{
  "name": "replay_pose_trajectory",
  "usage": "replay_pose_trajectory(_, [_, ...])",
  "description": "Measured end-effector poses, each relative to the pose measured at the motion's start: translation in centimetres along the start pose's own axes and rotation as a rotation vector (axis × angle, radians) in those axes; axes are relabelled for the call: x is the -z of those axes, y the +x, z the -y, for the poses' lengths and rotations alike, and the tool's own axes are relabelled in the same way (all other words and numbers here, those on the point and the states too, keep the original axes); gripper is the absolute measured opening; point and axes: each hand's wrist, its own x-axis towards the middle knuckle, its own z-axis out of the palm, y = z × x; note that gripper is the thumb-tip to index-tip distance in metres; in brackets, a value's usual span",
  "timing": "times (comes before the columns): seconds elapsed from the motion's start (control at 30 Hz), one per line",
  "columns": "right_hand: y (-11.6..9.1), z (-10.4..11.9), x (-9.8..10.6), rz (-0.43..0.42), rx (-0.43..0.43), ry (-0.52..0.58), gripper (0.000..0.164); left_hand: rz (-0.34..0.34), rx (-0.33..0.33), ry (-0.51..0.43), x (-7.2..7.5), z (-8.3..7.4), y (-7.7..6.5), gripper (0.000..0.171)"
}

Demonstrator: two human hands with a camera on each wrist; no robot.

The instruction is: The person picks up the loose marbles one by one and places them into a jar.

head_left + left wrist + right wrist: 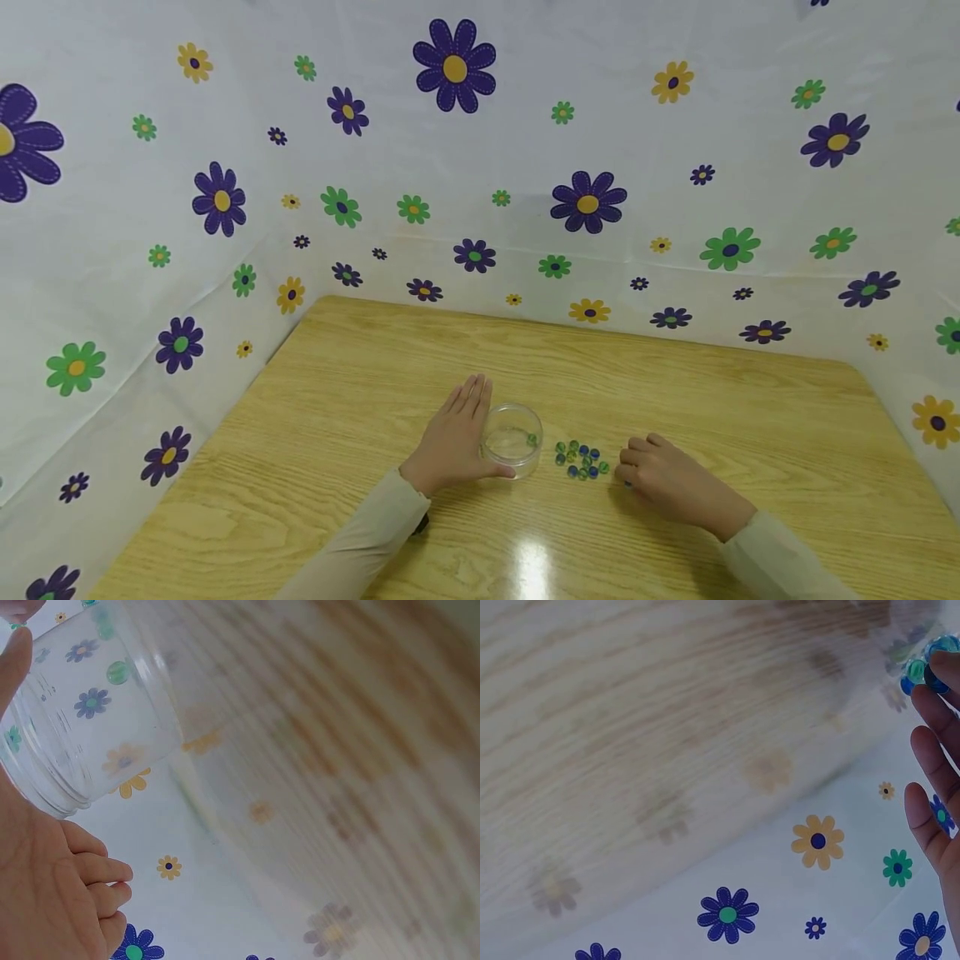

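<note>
A clear round jar (512,433) stands on the table, with a green marble (118,673) inside it. My left hand (456,442) lies against the jar's left side, fingers straight and thumb stretched along its front. To the right of the jar is a loose cluster of green, yellowish and blue glass marbles (583,451). At the cluster's right edge, my right hand (663,479) is low over the table with its fingers bent. A dark blue marble (934,679) shows between its thumb and forefinger in the right wrist view, and they pinch it.
The wood-grain table (360,358) reaches back to a white flowered cloth (525,150) that hangs behind it and along both sides. A small black object (422,524) shows beside the left sleeve. Light glares on the tabletop near the front.
</note>
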Motion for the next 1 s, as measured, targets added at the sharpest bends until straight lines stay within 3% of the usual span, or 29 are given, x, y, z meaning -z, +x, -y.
replay_pose_trajectory(0.67, [2.5,-0.9,2.1,-0.104,0.015,-0.064,0.021,0.014,0.007,0.000,0.0,-0.1,0.1,0.124])
replay_pose_trajectory(1.0, [4.6,-1.2,3.2,-0.076,0.013,-0.081,0.020,0.005,0.002,-0.027,0.0,-0.1,0.0,0.124])
